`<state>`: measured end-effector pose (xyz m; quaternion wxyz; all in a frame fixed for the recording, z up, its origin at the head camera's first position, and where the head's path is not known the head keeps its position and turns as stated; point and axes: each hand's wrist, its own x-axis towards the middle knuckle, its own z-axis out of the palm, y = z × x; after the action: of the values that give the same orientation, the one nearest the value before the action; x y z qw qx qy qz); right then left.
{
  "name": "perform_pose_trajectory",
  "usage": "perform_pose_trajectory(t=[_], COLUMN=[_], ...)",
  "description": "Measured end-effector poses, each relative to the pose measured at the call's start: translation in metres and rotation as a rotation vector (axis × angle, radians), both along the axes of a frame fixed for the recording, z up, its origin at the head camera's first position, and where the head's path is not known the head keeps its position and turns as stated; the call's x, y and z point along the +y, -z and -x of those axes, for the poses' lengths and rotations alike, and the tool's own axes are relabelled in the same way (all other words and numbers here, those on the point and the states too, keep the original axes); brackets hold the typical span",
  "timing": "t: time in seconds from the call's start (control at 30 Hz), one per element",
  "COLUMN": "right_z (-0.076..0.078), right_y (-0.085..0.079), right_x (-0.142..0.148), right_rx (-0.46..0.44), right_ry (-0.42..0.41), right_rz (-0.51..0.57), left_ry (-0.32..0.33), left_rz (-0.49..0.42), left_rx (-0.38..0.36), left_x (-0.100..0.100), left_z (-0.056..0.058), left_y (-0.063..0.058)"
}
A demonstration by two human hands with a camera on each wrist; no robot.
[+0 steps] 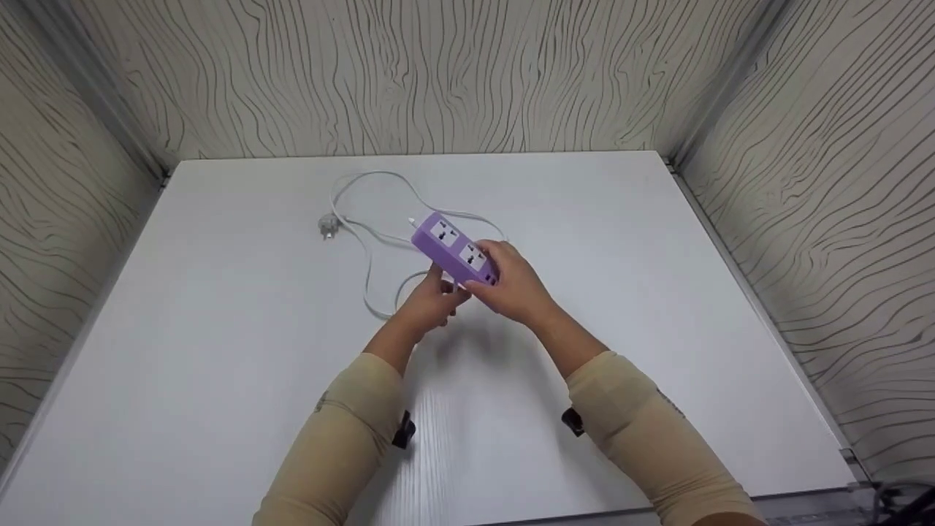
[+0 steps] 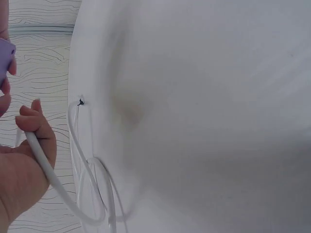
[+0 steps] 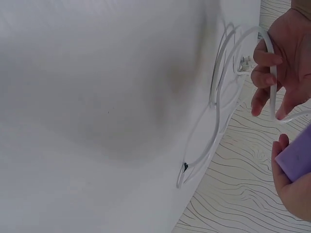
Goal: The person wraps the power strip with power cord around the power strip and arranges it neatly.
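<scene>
Where the strip is: held up above the counter, near its middle and a little toward 12 o'clock, its length running from about 10 to about 4, sockets facing up.
Right hand: grips the strip's 4 o'clock end, thumb on the near side, fingers on the far side, beside the ports.
Left hand: at 7 o'clock from the strip, fingers curled round the cord, thumb against it; it overlaps the strip in the head view, but the right wrist view shows a gap.
Cord slack: loose loops on the counter, mostly between 8 and 11 o'clock from the strip, one arc passing 12 toward the right hand.
Plug: on the counter, just past 9 o'clock from the strip, at the loops' outer edge.
Handling the cord: best done, it seems, with the strip steady in one grip and the cord guided in wide, even curves; a light pinch should let it slide, and slow moves should spare the loops from snagging or dragging the plug.
</scene>
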<state>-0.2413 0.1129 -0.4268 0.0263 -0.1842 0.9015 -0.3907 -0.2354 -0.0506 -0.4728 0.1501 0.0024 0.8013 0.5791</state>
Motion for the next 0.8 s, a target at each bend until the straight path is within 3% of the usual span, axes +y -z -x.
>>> perform_pose_trajectory(t=[0.1,0.27,0.5,0.63,0.8], right_z=[0.003,0.008,0.016,0.021,0.027], right_y=[0.001,-0.001,-0.006,-0.010,-0.012], right_x=[0.002,0.010,0.022,0.028,0.037], right_rx=[0.060,0.079,0.129,0.154,0.133], right_ry=[0.028,0.056,0.007,-0.054,-0.201], right_rz=[-0.107,-0.252,-0.370,-0.431,-0.503], left_ry=[0.058,0.139,0.243,0.301,0.304], left_rz=[0.114,0.296,0.452,0.471,0.400], left_rx=[0.077,0.220,0.353,0.470,0.561], left_x=[-0.003,-0.008,-0.020,-0.028,-0.034], left_z=[-0.001,-0.003,-0.002,-0.002,0.000], left_y=[-0.002,-0.008,-0.021,-0.026,-0.030])
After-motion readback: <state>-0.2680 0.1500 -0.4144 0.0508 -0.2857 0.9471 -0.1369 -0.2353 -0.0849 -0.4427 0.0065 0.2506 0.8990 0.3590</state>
